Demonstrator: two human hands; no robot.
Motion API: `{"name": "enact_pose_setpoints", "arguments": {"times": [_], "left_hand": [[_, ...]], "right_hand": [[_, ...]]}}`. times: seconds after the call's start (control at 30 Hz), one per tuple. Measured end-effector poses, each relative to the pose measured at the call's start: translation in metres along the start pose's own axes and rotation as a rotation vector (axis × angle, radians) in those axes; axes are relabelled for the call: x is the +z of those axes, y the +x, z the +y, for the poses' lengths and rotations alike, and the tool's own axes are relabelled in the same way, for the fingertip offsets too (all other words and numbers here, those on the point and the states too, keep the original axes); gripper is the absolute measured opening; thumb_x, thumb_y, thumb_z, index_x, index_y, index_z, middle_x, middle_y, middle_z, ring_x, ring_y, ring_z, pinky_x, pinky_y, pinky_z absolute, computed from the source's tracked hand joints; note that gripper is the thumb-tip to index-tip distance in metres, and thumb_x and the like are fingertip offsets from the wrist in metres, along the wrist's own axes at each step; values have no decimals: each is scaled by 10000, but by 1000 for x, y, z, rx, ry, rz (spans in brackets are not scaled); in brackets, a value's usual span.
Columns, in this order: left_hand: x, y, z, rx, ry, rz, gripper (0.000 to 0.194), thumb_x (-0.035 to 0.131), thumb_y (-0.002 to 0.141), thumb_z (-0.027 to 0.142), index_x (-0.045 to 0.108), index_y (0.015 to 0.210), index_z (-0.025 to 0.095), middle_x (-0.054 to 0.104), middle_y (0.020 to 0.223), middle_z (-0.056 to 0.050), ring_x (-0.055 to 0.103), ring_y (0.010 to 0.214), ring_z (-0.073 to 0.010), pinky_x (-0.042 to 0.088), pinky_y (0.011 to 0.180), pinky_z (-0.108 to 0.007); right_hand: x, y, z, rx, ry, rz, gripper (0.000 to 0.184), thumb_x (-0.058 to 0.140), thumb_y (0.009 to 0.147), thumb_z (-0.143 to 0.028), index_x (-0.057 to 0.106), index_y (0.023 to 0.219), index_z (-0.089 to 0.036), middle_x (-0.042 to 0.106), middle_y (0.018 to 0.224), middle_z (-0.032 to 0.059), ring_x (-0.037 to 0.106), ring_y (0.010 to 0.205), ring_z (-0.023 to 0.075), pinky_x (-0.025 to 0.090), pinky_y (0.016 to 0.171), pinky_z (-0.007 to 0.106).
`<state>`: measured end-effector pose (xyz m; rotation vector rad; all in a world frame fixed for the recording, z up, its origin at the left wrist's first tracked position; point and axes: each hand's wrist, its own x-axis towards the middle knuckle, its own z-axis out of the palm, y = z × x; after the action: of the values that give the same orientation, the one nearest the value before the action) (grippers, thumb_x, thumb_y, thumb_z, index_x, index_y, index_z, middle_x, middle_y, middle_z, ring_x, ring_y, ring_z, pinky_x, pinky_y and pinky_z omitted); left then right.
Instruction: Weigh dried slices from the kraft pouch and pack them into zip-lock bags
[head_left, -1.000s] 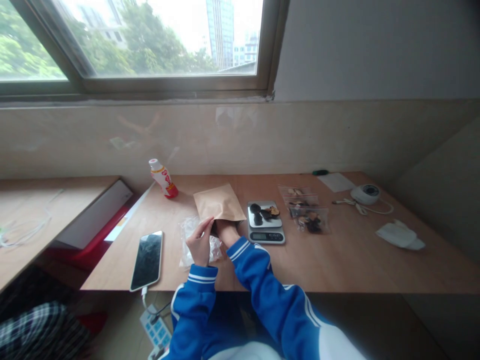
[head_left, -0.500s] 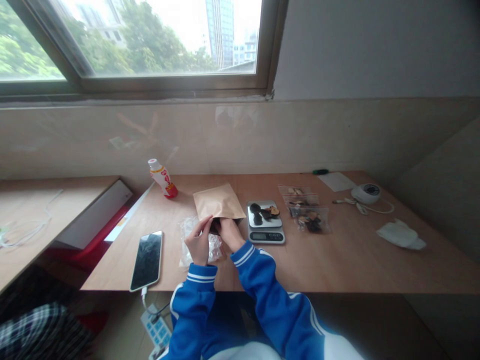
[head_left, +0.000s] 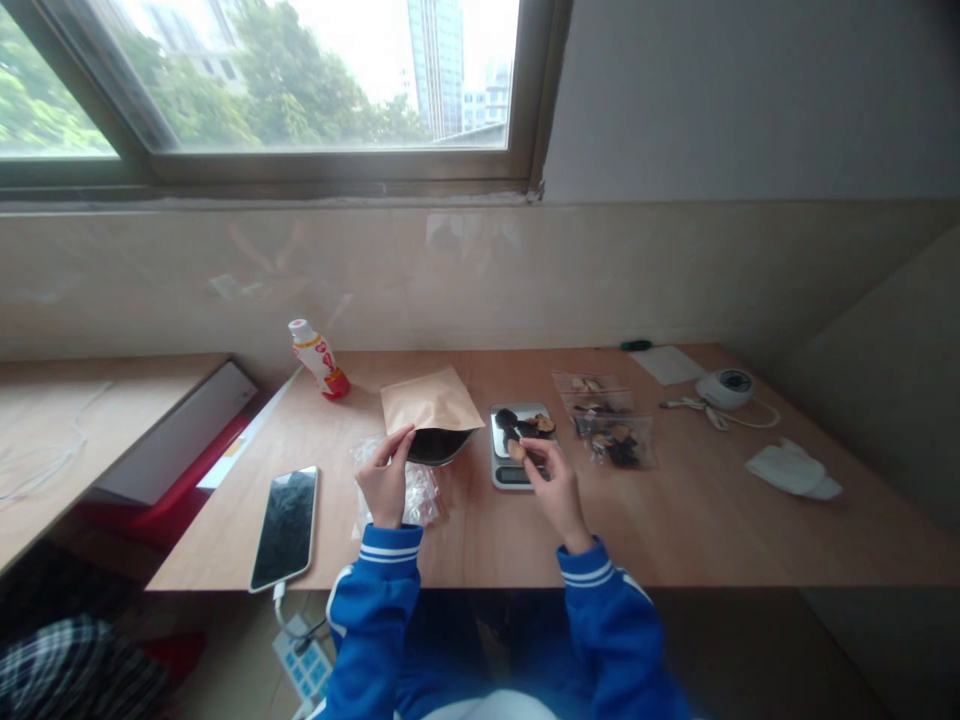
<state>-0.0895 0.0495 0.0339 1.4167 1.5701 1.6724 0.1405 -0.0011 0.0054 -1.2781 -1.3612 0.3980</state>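
Observation:
My left hand pinches the left corner of a brown kraft paper pouch, whose dark mouth gapes towards me. Between the fingertips of my right hand is a tan piece that looks like a dried mushroom, held over the front of a kitchen scale. Dark and brown mushroom pieces lie on the scale's plate. Beneath my left hand and the pouch, clear plastic bags are bunched on the table. What the pouch contains is hidden in its dark inside.
Right of the scale lie several clear zip bags with dried pieces. A red-and-white bottle stands at the back left, a phone in front of it. At the far right are a white round device with a cable and a white crumpled cloth or tissue.
My right hand has come out of the pouch and moved right to the scale, now with a tan piece in its fingers. The pouch's mouth shows wider; my left hand still grips its edge.

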Motion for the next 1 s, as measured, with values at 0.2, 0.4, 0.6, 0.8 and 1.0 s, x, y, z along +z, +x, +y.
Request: {"name": "enact_pose_setpoints", "arguments": {"times": [0.2, 0.4, 0.6, 0.8, 1.0], "left_hand": [[-1, -1, 1, 5, -13, -21, 228, 659, 764, 388, 745, 903, 229, 752, 952, -26, 682, 944, -217, 515, 884, -345], [-3, 0, -1, 14, -11, -31, 235, 657, 767, 394, 741, 904, 222, 752, 959, -36, 682, 948, -219, 516, 887, -350], [-1, -2, -2, 23, 7, -33, 244, 653, 772, 397, 743, 914, 220, 751, 960, -34, 684, 937, -218, 508, 895, -354], [4, -5, -3, 16, -24, -37, 227, 659, 772, 382, 744, 914, 228, 751, 956, -28, 684, 935, -212, 513, 885, -342], [2, -13, -9, -2, -33, -22, 206, 663, 766, 369, 745, 898, 234, 752, 947, -15, 683, 933, -204, 521, 886, -331]], "right_hand": [[-28, 24, 52, -98, -289, -96, 221, 458, 870, -203, 660, 956, -220, 686, 967, 81, 614, 957, 231, 485, 876, 405], [-27, 32, 68, -177, -479, -74, 255, 460, 891, -203, 710, 935, -220, 704, 977, 97, 612, 941, 245, 472, 859, 422], [-28, 23, 50, -264, -408, -12, 392, 368, 871, -88, 690, 1038, -235, 627, 1227, 79, 537, 1134, 235, 432, 973, 467], [22, 8, -32, -282, -98, -268, 403, 360, 851, -37, 667, 1030, -226, 662, 1119, 59, 581, 1092, 183, 470, 970, 377], [101, 22, -61, -112, -317, -682, 429, 385, 836, -9, 582, 1205, -105, 630, 1210, 151, 575, 1138, 227, 467, 964, 354]]}}
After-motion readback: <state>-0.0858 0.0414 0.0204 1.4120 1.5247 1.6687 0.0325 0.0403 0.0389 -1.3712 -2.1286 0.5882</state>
